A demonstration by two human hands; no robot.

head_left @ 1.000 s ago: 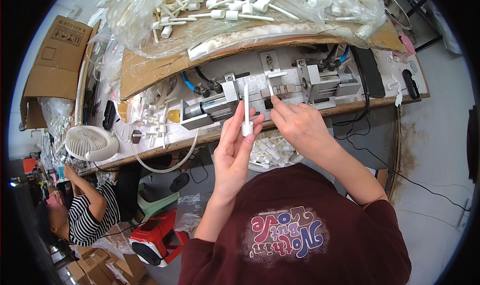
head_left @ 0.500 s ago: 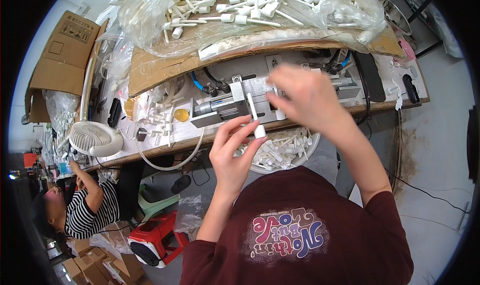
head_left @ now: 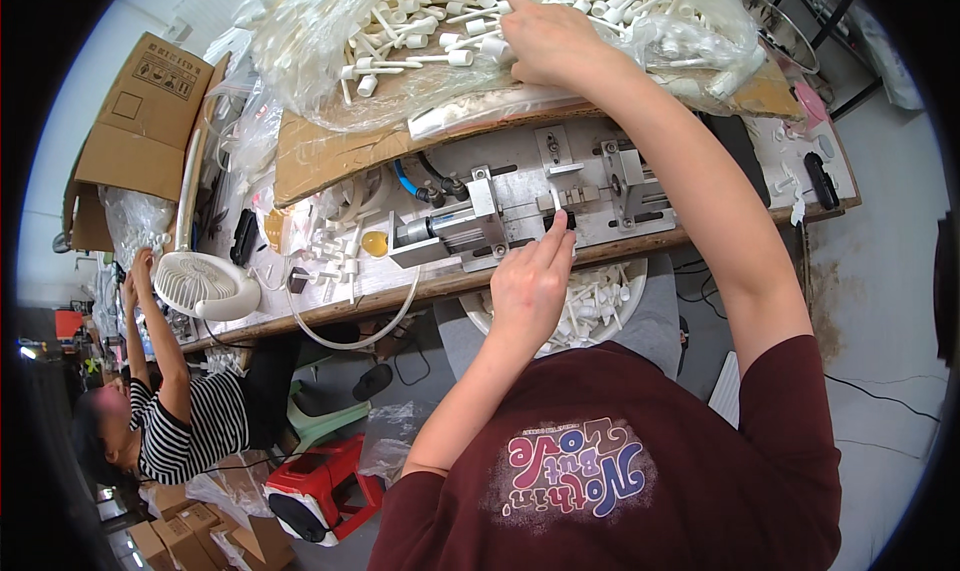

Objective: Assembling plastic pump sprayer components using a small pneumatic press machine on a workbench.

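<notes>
Over the cluttered worktable (head_left: 360,303) by pale floor (head_left: 885,291), left hand (head_left: 528,291) and right hand (head_left: 550,43) hide their grips.

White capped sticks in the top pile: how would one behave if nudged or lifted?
The white sticks look plastic, so probably light. Their thin shafts look straight, suggesting stiffness. Their wider, round caps might make one roll in a curve.

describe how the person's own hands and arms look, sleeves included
The left hand and right hand are bare, with no gloves, watch or bracelet showing. Both forearms are bare below short, dark maroon sleeves of a shirt with multicoloured lettering.
</notes>
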